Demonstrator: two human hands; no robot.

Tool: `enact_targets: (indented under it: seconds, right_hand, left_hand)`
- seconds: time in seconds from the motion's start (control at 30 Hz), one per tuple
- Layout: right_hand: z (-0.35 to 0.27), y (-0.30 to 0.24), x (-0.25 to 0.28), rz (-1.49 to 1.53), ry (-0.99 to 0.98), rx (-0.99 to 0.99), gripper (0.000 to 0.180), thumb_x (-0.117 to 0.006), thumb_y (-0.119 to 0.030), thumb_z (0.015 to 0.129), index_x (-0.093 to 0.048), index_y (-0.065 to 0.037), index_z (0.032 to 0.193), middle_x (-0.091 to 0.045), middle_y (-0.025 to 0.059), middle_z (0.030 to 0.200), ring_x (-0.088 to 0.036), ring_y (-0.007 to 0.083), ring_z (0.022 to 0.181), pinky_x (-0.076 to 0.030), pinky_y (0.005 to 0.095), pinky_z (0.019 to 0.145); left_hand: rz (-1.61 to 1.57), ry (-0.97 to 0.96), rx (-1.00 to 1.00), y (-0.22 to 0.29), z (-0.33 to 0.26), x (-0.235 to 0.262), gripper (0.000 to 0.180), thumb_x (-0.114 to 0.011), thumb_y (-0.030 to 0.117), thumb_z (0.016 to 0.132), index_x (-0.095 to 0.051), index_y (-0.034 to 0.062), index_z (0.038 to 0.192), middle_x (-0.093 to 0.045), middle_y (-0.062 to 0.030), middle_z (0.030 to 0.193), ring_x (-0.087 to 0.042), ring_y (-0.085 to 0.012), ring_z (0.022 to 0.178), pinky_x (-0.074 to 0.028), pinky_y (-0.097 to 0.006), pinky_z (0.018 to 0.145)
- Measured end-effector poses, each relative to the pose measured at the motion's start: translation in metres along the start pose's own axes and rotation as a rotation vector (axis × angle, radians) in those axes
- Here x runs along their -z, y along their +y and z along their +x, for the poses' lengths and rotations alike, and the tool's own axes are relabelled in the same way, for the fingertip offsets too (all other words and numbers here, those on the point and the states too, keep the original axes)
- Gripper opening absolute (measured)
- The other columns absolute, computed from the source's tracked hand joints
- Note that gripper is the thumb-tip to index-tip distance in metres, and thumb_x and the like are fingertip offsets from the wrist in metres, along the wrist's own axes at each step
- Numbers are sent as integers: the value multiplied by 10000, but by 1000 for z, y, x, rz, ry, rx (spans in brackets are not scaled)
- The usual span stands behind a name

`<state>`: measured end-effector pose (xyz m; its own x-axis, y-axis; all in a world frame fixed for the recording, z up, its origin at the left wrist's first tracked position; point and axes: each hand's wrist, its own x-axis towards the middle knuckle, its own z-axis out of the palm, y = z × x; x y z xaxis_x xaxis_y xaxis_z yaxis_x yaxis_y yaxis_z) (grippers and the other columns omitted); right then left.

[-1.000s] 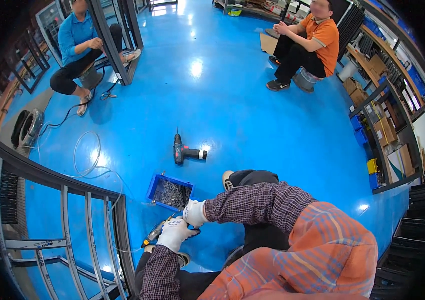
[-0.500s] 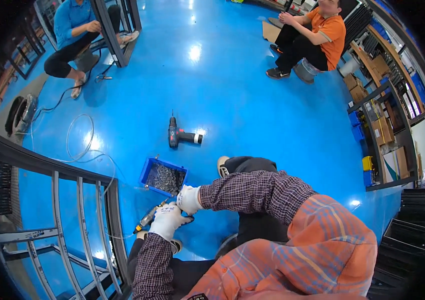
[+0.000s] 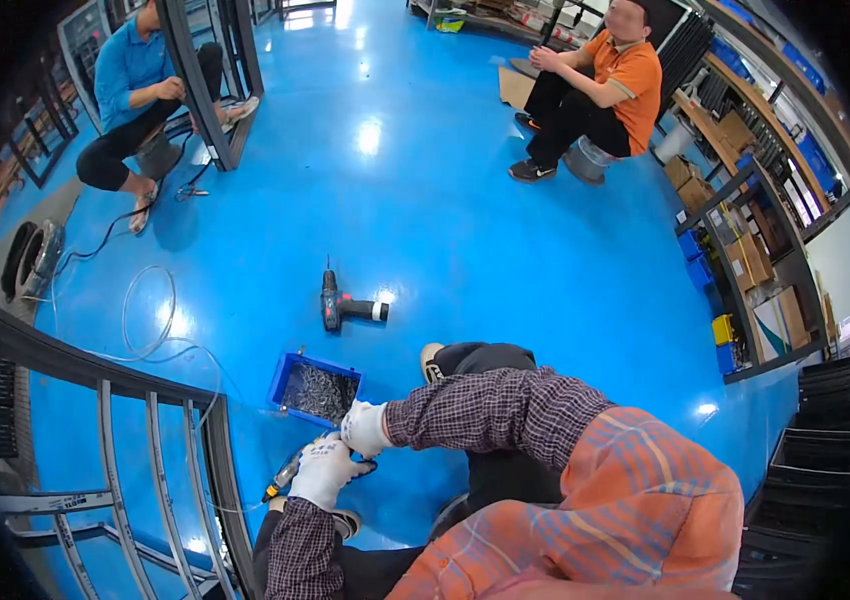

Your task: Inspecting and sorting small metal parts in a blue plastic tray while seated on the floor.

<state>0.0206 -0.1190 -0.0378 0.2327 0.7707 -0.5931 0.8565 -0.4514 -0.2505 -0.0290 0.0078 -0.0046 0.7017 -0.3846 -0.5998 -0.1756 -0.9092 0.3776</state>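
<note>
One view, head: my white-gloved left hand is low and left of centre, curled, thumb bent in. A slim hand tool with a yellow end slants along its outer side; whether I grip it, cannot tell. My right hand, gloved too, bends in from the right, just beside the left, at the near right corner of a blue box. Its fingers are turned down; what they pinch, if anything, is hidden. Small dark metal pieces lie in the box. Beyond it, a drill on its side, bit pointing away. Metal frame to my left. Farther off, two people seated: blue shirt left, orange shirt right.
</note>
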Motion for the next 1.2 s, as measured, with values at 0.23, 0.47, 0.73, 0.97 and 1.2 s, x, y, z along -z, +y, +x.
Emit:
enact_targets:
  seconds: [0.23,0.47,0.73,0.97,1.2]
  right_hand:
    - [-30,33,59,187,518,-269,465,-614,-281,778,-506,7,1127,-652,169,848,-637,323,723,-510,408,647]
    - [-62,86,67,196,805,-386,591,-629,-386,784,-476,-2,1205,-647,189,998,-647,346,813,-522,417,712]
    - [-43,27,41,49,123,-243,401,-589,-383,781,-633,-24,951,-662,171,886,-639,323,752,-524,427,669]
    - [-56,63,60,325,822,-144,631,-602,-335,818,-403,-15,1324,-573,220,1130,-609,364,910,-512,431,793]
    - [-72,78,102,677,1578,-102,774,-626,-355,836,-257,-27,1431,-415,199,1369,-524,345,1130,-454,400,951]
  left_hand:
    - [-277,493,-50,-30,8,31,682,-745,306,722,-488,48,1299,-598,-148,1137,-601,-313,985,-465,-366,866]
    - [-526,510,122,-11,-14,58,676,-727,289,741,-475,22,1309,-569,-176,1199,-597,-302,1019,-469,-350,886]
    - [-118,105,12,25,16,37,691,-737,421,707,-533,60,1260,-632,-122,1149,-621,-296,985,-482,-343,830]
    - [-763,376,17,4,24,77,748,-746,163,687,-421,58,1352,-511,-173,1284,-592,-311,1012,-465,-341,877]
    - [-1069,1265,-120,2,1,109,810,-707,142,761,-288,116,1454,-439,-172,1327,-479,-273,1132,-410,-393,961]
